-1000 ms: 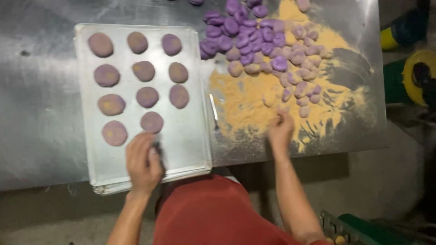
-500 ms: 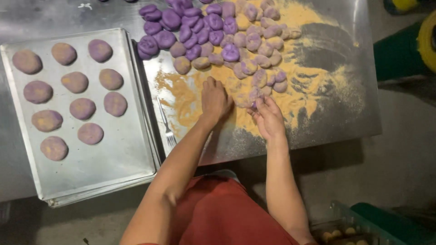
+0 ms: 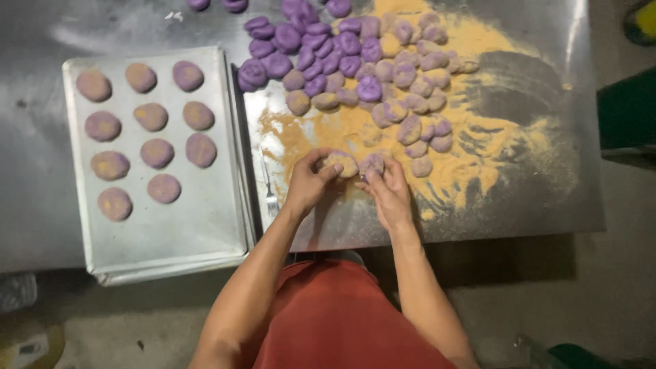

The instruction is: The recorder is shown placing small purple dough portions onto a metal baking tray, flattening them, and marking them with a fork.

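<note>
- We have the left hand (image 3: 309, 186) closed around a crumb-coated dough piece (image 3: 339, 162), fingers curled over it, just above the table's near edge.
- Right hand (image 3: 391, 190) pinches a second, purpler dough piece (image 3: 373, 165); the two pieces sit side by side, nearly touching.
- Risk: the pieces stick to each other if pressed together, since the coating on the purple one looks thin.
- Risk: squeezing too hard flattens or cracks them; the grip looks firm.
- Risk: both hands work close to the edge of the steel table (image 3: 533, 205), so a dropped piece could roll off.
- Risk: the fork (image 3: 270, 195) lies just beside our left wrist, easy to knock.
- Risk: the yellow crumb powder (image 3: 478, 157) is spread thin in places, so coating may come out patchy.
- The tray (image 3: 205, 225) with coated pieces overhangs the edge slightly; a bump could shift it.
</note>
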